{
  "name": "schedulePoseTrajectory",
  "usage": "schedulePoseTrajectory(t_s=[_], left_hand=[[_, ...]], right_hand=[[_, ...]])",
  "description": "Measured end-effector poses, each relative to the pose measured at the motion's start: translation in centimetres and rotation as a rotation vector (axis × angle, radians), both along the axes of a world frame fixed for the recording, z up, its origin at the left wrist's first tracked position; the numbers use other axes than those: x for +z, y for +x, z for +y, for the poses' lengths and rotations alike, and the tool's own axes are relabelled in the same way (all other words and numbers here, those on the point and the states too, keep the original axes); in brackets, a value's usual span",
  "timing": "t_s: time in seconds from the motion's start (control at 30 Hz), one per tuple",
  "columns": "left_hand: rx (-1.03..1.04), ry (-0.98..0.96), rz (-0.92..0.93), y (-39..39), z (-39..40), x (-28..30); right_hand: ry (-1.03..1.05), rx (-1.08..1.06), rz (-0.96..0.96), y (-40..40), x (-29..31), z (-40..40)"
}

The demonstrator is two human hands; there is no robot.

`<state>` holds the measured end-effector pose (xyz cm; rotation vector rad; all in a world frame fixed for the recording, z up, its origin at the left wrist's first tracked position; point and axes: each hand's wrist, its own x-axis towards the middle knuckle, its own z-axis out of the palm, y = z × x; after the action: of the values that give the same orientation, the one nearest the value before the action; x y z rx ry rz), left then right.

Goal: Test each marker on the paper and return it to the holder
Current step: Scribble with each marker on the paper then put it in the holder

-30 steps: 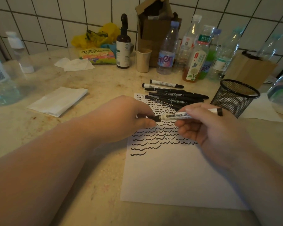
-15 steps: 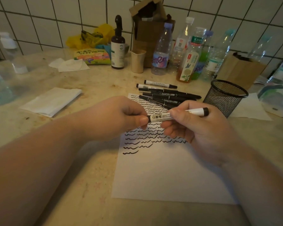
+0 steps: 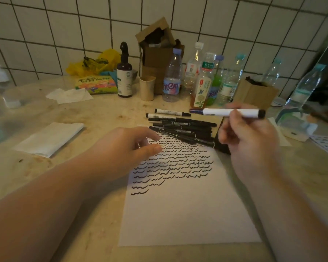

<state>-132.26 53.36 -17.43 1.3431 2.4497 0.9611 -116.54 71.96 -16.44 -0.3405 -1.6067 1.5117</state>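
The right hand (image 3: 248, 140) pinches a white marker (image 3: 229, 112) between thumb and fingers, holding it up in the right-centre of the frame. Its long axis runs nearly level across the picture, dark capped tip to the left, black end to the right. The mesh holder (image 3: 222, 140) is almost wholly hidden behind that hand; only a dark sliver shows at the paper's upper right corner, just below the marker. So I'd judge the coming move turns on tipping the marker from flat to upright over that opening, and the right hand is plainly the nearer one. The left hand (image 3: 127, 148) hovers with fingers loosely spread, gripping nothing, over the upper left of the paper (image 3: 187, 214). The pile of markers (image 3: 182, 127) lies along the paper's top edge, pointing left to right, on the surface (image 3: 36, 176).
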Motion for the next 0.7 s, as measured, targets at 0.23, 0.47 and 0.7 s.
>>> schedulePoseTrajectory(t_s=[0.23,0.47,0.7], left_hand=[[-0.042,-0.098,0.079,0.2,0.1,-0.4],[-0.041,-0.119,0.075,0.2,0.2,-0.4],[-0.039,-0.127,0.09,0.1,0.1,-0.5]], right_hand=[[0.323,-0.697,-0.149,0.5,0.3,3.7],[0.316,-0.728,-0.526,0.3,0.2,4.8],[0.457,-0.57,-0.383,0.1,-0.3,2.5]])
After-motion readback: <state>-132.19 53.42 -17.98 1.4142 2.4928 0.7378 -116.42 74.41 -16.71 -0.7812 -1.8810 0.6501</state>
